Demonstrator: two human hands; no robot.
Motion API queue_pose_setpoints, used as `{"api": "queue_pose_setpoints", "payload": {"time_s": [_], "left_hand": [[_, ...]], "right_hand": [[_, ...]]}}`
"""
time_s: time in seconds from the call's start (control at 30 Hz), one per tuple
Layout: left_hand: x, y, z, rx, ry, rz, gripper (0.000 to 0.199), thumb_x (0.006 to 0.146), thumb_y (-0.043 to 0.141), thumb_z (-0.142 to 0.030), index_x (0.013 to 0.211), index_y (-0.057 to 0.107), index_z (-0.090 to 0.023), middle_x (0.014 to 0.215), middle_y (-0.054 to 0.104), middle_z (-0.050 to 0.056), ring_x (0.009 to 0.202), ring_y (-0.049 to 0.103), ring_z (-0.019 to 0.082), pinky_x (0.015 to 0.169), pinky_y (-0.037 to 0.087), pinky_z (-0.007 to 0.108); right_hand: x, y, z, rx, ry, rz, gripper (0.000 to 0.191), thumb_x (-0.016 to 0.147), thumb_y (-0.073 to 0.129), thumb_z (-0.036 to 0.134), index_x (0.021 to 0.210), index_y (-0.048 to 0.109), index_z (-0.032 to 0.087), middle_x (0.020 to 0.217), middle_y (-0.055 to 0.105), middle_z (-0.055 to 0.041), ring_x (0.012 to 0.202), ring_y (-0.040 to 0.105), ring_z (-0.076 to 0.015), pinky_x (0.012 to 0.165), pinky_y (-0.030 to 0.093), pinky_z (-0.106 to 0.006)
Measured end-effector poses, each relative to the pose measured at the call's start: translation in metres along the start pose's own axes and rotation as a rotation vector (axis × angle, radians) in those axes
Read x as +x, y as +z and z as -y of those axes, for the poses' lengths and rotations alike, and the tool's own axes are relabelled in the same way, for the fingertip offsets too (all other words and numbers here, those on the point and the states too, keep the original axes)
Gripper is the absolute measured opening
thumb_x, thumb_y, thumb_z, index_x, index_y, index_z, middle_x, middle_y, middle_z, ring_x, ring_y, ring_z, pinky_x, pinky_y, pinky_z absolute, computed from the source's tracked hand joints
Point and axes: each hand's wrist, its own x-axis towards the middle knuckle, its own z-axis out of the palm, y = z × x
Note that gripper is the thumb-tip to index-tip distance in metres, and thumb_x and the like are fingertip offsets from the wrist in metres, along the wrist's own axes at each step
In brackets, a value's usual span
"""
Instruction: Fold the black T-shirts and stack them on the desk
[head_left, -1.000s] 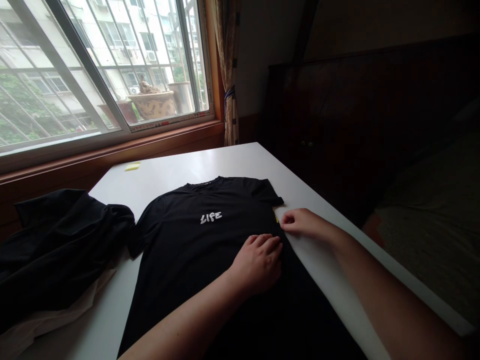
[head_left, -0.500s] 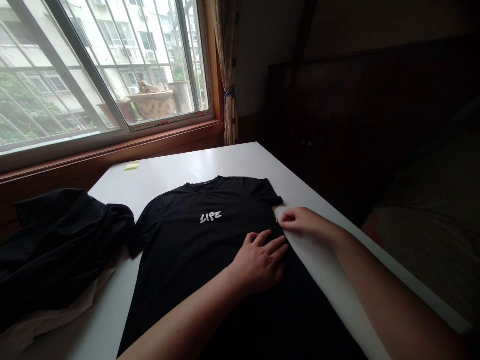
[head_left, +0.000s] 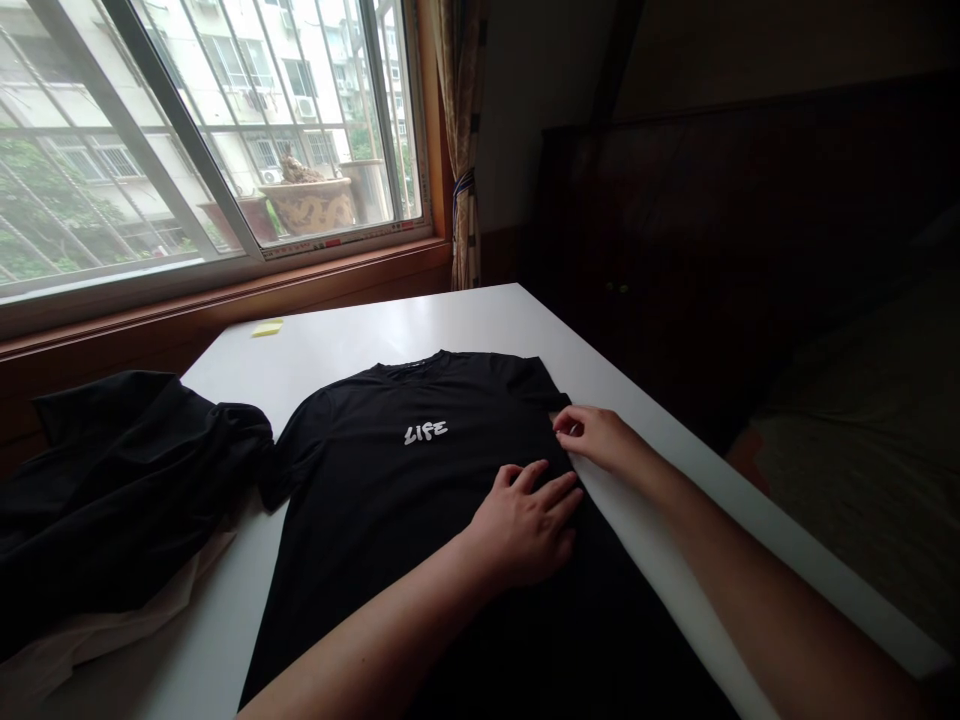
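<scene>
A black T-shirt (head_left: 375, 480) with white lettering on its chest lies spread out on the white table (head_left: 480, 318), its neckline toward the far edge. My left hand (head_left: 525, 525) rests on the right part of the shirt, palm down with the fingers apart. Just beyond it, at the shirt's side edge below the right-hand sleeve, my right hand (head_left: 585, 435) has its thumb and forefinger pinched together. What sits between those fingertips is too small to make out.
Dark crumpled cloth (head_left: 135, 490) lies at the left, with pale material (head_left: 142, 625) under it. A yellow slip (head_left: 267, 328) is near the table's far left corner. Behind the table are a barred window and a tied curtain (head_left: 465, 190).
My right hand has moved slightly left and up to the shirt's edge. The small yellow bit seen beside its fingers before is now out of sight. My left hand stays on the shirt.
</scene>
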Motion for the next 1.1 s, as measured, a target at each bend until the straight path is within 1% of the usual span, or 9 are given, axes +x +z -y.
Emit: {"api": "queue_pose_setpoints", "payload": {"time_s": [0.1,0.23,0.43,0.67,0.77,0.87,0.93,1.0,1.1], "left_hand": [[0.0,-0.001,-0.001,0.009,0.009,-0.007,0.05,0.103,0.037,-0.042,0.147,0.047,-0.021,0.154,0.047,0.002,0.139,0.038,0.033,0.105,0.037,0.051],[0.0,-0.003,0.0,0.012,0.05,0.003,0.046,0.102,0.04,-0.04,0.143,0.052,-0.021,0.152,0.05,0.002,0.136,0.042,0.032,0.104,0.038,0.05],[-0.004,-0.006,0.004,0.008,0.158,0.035,0.046,0.103,0.039,-0.041,0.144,0.05,-0.024,0.155,0.046,-0.001,0.14,0.039,0.029,0.113,0.031,0.051],[-0.003,-0.008,0.002,-0.01,0.143,0.038,0.049,0.102,0.042,-0.047,0.146,0.049,-0.028,0.156,0.044,-0.002,0.141,0.038,0.03,0.112,0.031,0.054],[-0.002,-0.007,0.0,-0.017,0.133,0.03,0.05,0.101,0.042,-0.049,0.146,0.049,-0.028,0.156,0.045,-0.001,0.14,0.037,0.032,0.11,0.032,0.057],[-0.002,-0.005,-0.001,-0.026,0.126,0.015,0.051,0.101,0.042,-0.049,0.147,0.048,-0.029,0.156,0.045,-0.001,0.14,0.037,0.033,0.109,0.031,0.057],[-0.002,-0.003,-0.002,-0.026,0.122,0.008,0.05,0.101,0.041,-0.05,0.147,0.048,-0.03,0.156,0.045,-0.001,0.139,0.037,0.033,0.109,0.032,0.057],[-0.002,-0.003,-0.003,-0.018,0.12,0.003,0.05,0.1,0.042,-0.05,0.146,0.049,-0.03,0.155,0.046,-0.002,0.139,0.037,0.032,0.109,0.031,0.057],[-0.002,-0.003,-0.003,-0.004,0.124,-0.002,0.049,0.1,0.042,-0.049,0.145,0.05,-0.03,0.155,0.046,-0.002,0.139,0.037,0.033,0.11,0.031,0.057]], "right_hand": [[0.0,-0.003,-0.003,0.028,0.034,0.017,0.01,0.075,0.066,0.029,0.082,0.072,0.026,0.083,0.075,-0.0002,0.078,0.07,-0.022,0.072,0.052,-0.032],[0.002,-0.005,-0.008,0.096,0.077,0.043,0.012,0.076,0.067,0.032,0.084,0.074,0.026,0.086,0.077,-0.0006,0.083,0.071,-0.0239,0.076,0.053,-0.033],[0.003,-0.007,-0.015,0.17,0.125,0.068,0.016,0.075,0.07,0.038,0.085,0.075,0.026,0.09,0.077,-0.0009,0.089,0.071,-0.0252,0.081,0.052,-0.035],[0.005,-0.004,-0.023,0.267,0.114,0.095,0.02,0.075,0.071,0.037,0.092,0.073,0.026,0.096,0.076,-0.0013,0.092,0.07,-0.0243,0.083,0.053,-0.035],[0.006,-0.002,-0.02,0.225,0.074,0.069,0.021,0.077,0.069,0.036,0.095,0.074,0.027,0.099,0.075,-0.0022,0.087,0.069,-0.0229,0.081,0.054,-0.035],[0.006,0.001,-0.016,0.148,-0.027,-0.016,0.023,0.082,0.065,0.035,0.102,0.074,0.028,0.105,0.072,-0.0033,0.085,0.067,-0.0217,0.081,0.055,-0.036],[0.007,0.004,-0.015,0.084,-0.131,-0.065,0.024,0.087,0.061,0.035,0.105,0.075,0.029,0.111,0.07,-0.0041,0.095,0.066,-0.0232,0.087,0.054,-0.038],[0.008,0.006,-0.016,-0.002,-0.221,-0.081,0.024,0.089,0.059,0.035,0.107,0.076,0.031,0.115,0.068,-0.0043,0.106,0.063,-0.0257,0.097,0.05,-0.042],[0.01,0.006,-0.02,-0.111,-0.259,-0.077,0.025,0.089,0.06,0.035,0.108,0.076,0.032,0.117,0.068,-0.0045,0.111,0.061,-0.0281,0.103,0.045,-0.047]]}}
